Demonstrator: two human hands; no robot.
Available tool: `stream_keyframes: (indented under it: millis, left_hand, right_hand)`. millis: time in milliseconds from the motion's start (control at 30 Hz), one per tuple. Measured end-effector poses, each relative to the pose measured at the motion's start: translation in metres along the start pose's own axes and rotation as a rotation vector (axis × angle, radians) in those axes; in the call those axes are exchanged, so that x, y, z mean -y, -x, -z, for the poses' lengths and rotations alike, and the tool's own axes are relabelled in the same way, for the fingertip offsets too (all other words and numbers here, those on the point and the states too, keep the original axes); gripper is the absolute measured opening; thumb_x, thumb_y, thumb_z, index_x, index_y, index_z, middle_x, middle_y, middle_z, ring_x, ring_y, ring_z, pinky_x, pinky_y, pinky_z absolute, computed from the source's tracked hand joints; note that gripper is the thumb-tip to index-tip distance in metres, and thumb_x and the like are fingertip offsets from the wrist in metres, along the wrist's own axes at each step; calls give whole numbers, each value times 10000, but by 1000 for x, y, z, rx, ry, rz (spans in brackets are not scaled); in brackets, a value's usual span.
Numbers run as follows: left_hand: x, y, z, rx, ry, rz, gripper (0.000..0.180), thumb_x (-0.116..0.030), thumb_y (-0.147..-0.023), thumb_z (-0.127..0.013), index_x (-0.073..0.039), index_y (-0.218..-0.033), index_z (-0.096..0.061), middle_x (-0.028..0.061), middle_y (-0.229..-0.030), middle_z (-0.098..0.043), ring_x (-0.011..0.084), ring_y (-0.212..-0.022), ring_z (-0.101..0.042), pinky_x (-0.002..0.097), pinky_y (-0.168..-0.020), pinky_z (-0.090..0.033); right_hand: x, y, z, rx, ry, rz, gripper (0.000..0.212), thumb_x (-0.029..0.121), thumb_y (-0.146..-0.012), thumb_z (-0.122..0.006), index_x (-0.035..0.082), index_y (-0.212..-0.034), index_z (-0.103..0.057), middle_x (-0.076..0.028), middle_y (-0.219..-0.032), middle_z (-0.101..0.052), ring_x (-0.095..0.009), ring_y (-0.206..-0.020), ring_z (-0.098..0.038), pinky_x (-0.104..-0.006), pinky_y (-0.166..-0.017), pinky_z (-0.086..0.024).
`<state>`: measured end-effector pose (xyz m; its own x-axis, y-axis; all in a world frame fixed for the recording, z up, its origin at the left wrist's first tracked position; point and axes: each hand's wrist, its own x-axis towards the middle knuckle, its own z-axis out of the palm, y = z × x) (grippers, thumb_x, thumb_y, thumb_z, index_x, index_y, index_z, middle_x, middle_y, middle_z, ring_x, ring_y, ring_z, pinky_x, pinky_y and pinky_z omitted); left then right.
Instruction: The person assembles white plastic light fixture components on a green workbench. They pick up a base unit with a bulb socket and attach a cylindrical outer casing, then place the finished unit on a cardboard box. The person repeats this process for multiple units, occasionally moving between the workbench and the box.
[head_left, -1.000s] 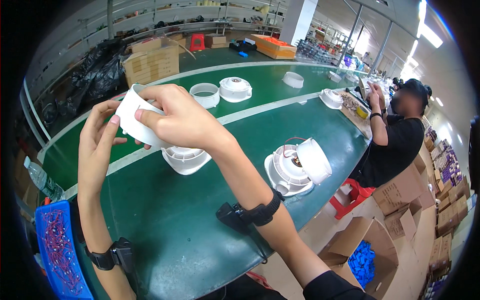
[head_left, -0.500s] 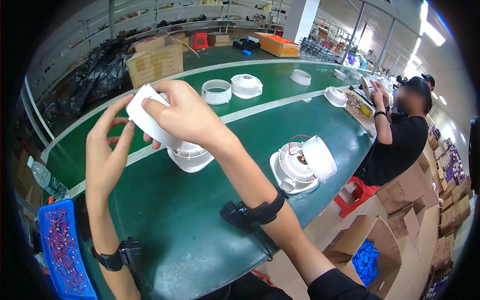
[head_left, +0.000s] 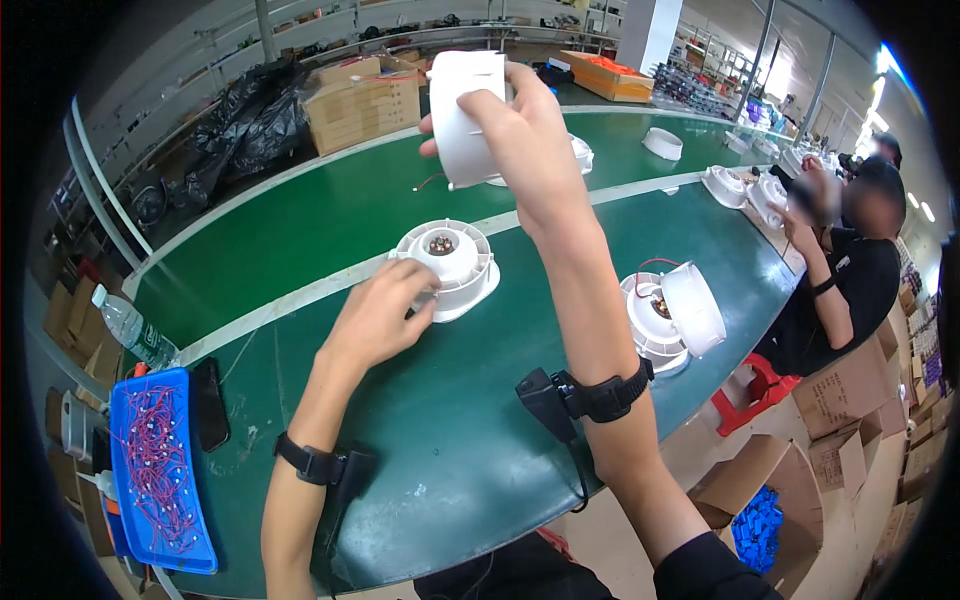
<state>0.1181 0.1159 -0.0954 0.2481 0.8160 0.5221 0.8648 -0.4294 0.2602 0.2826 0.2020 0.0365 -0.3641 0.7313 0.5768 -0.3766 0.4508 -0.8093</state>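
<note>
My right hand [head_left: 520, 130] is raised over the far side of the bench, its fingers closed round a white plastic ring [head_left: 465, 120]. A short red wire [head_left: 431, 181] dangles below the ring. Lower down, my left hand [head_left: 385, 305] curls its fingers over the near left edge of a round white fan housing [head_left: 462, 262]. That housing lies on the green bench with copper-coloured parts in its hub. To the right sits a second white housing [head_left: 652, 315], a white ring [head_left: 695, 308] leaning tilted on it and a red wire looping above.
A blue tray [head_left: 205, 470] of red wires, a black phone [head_left: 210, 405] and a plastic bottle [head_left: 135, 328] are at the left. Beyond the bench stands a cardboard box [head_left: 365, 110]. At the right, a co-worker [head_left: 850, 270] handles white housings; an open carton [head_left: 740, 480] holds blue parts.
My right hand has carried the ring up and to the right. My left hand has left the ring and come down onto the housing. The whole view has shifted.
</note>
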Motion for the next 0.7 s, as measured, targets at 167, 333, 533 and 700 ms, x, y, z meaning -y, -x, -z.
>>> stream_keyframes:
  millis: [167,333,533,700]
  left_hand:
    - [3,-1,-3,121,57,79,251,-99,-802,-698,-79,-1051,-679,112,-1018,-631,301,-961,-628,410,-828,-511]
    - [28,2,7,120,-62,150,207,-149,-802,-715,-114,-1005,-705,99,-983,-653,316,-929,-646,434,-796,-520]
    - [75,14,8,-180,-202,418,206,-118,-835,-668,-64,-1033,-696,106,-1042,-676,313,-969,-649,420,-823,-529]
    - [89,10,-3,-94,-444,490,357,-162,-840,-673,-47,-1174,-621,112,-1163,-624,318,-1069,-605,459,-859,-521]
  right_hand:
    - [1,-2,17,11,41,-4,421,123,-879,-512,-73,-1246,-450,-204,-917,-706,-253,-740,-722,-341,-601,-571]
    - [1,-2,19,81,31,-10,437,117,-873,-528,-74,-1258,-447,-197,-903,-703,-252,-738,-723,-335,-574,-566]
    - [-6,0,3,92,44,-12,468,92,-879,-520,-86,-1299,-415,-195,-951,-688,-254,-729,-722,-335,-551,-559]
    - [-14,0,-4,165,37,-12,354,23,-817,-482,-143,-1127,-434,-243,-1015,-602,-266,-722,-703,-361,-572,-590]
